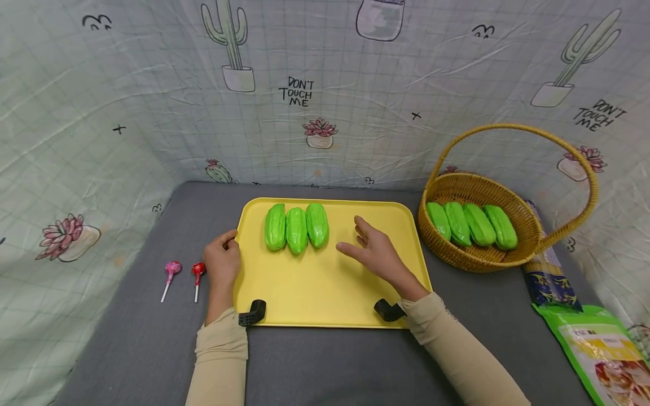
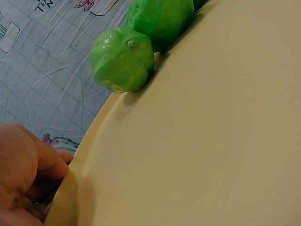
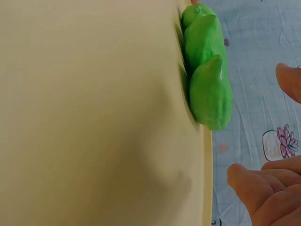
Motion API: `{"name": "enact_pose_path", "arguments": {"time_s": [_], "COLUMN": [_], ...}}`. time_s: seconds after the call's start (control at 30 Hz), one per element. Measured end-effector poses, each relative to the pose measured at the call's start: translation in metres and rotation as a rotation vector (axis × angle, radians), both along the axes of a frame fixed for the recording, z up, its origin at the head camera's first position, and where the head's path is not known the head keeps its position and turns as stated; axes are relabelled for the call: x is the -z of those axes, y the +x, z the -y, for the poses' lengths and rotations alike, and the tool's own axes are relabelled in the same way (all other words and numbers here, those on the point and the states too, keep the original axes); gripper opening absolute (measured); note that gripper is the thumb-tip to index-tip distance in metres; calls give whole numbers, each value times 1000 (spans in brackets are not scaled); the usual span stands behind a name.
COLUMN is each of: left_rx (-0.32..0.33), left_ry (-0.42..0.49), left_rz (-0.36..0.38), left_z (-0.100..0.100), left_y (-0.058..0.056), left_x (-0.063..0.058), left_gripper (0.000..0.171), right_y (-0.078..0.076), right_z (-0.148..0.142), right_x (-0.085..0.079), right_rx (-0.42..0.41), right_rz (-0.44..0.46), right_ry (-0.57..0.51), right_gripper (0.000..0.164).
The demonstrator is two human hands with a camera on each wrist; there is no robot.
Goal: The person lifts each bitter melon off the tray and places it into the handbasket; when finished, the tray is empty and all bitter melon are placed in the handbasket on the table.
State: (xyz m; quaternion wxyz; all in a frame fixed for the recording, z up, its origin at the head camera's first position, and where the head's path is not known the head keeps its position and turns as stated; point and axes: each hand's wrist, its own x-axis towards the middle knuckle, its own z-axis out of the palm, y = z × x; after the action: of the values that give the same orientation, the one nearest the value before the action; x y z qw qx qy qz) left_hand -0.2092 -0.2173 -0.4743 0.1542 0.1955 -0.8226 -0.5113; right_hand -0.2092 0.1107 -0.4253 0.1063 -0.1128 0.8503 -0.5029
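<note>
Three glossy green cucumbers (image 1: 297, 230) lie side by side near the back left of a yellow tray (image 1: 315, 293). At the tray's left edge my left hand (image 1: 222, 262) holds the rim with bent fingers; the left wrist view shows those fingers (image 2: 47, 160) against the rim. My right hand (image 1: 374, 254) hovers over the right half of the tray, thumb and fingers spread apart, holding nothing. In the right wrist view, the cucumbers (image 3: 211, 94) are apart from that hand (image 3: 273, 188). More cucumbers (image 1: 477, 224) lie in a row inside a wicker basket (image 1: 482, 263).
The basket's tall handle (image 1: 591, 192) arches up at the right. Beside it lie a blue-and-yellow packet (image 1: 550, 282) and a green bag (image 1: 594, 344). A pink lollipop (image 1: 172, 268) and a red lollipop (image 1: 198, 269) lie left of my left hand. Printed cloth (image 1: 355, 101) hangs behind the grey table (image 1: 330, 366).
</note>
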Motion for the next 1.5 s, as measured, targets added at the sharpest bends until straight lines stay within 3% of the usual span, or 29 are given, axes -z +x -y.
{"name": "enact_pose_path", "arguments": {"time_s": [0.87,1.2,1.5], "left_rx": [14,23,10], "left_ry": [-10,2,-4], "left_rz": [20,32,32], "left_z": [-1,-1,0], "left_y": [2,2,1], "left_x": [-3,-4,-3], "left_gripper": [39,38,39], "right_y": [-18,-24,-26], "right_z": [45,53,58], "right_x": [16,16,15], "right_rx": [-18,-45,-81], "right_rz": [89,45,40], "right_ry": [-11,-17,-61], "right_gripper": [94,87,94]}}
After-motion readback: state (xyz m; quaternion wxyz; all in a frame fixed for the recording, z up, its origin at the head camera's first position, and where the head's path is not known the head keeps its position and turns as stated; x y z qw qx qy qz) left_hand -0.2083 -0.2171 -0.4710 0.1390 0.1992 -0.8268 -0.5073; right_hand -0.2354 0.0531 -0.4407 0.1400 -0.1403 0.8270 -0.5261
